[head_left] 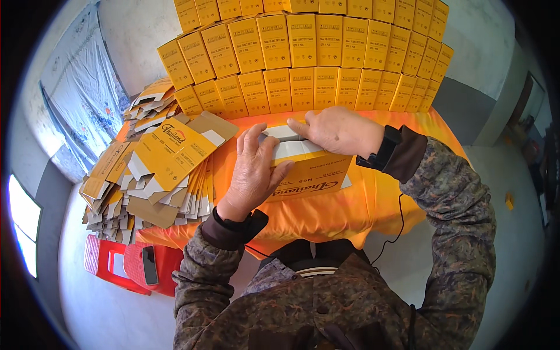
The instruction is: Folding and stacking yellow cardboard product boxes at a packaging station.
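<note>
A yellow carton [306, 175] stands in front of me at the table's near side, with dark print on its side and its white inner flaps [294, 149] showing at the top. Beside its left end is my left hand [248, 178], fingers raised and spread, thumb against the carton's edge. My right hand [341, 131] reaches over the far right of the carton top. Its thumb and bent fingers grip the flap edge there, and the palm side is hidden.
Flattened yellow cartons [169, 154] lie in a heap on the left. Behind the work, filled-out yellow cartons [303, 41] form stacked rows. An orange cloth [233, 224] covers the table. At lower left, a phone [150, 265] rests on a red stool [166, 262]. A black cable [401, 227] hangs down.
</note>
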`<control>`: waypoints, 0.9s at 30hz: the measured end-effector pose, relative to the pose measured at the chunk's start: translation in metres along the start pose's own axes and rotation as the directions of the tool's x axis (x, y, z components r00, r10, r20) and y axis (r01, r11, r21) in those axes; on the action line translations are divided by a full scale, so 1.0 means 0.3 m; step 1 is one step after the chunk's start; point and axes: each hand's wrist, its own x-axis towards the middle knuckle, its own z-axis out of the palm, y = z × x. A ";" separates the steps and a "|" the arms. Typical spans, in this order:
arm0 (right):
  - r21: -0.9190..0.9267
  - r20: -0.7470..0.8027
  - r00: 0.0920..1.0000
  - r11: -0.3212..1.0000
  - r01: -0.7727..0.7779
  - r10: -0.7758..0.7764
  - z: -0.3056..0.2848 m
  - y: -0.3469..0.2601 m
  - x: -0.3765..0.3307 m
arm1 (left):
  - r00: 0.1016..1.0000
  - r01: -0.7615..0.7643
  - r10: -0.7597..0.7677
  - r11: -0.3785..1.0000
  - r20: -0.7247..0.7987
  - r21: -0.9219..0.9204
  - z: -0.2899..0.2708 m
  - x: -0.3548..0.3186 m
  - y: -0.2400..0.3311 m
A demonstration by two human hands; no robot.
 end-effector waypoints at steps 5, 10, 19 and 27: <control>-0.034 -0.018 1.000 0.999 -0.004 0.003 0.006 -0.017 0.005 | 0.999 -0.040 0.040 0.998 -0.002 0.053 0.007 -0.001 -0.002; -0.052 0.035 0.998 0.998 -0.048 0.050 0.006 -0.020 0.018 | 0.995 -0.092 0.088 0.988 0.041 0.121 -0.008 0.008 -0.004; 0.178 -0.127 0.979 0.968 0.179 -0.158 0.028 0.011 0.011 | 0.997 -0.042 0.040 0.999 0.070 0.020 -0.029 0.000 0.024; 0.555 0.107 0.988 0.831 0.033 -0.110 0.008 0.028 0.033 | 0.997 -0.043 0.039 0.998 0.065 0.050 -0.023 0.002 0.013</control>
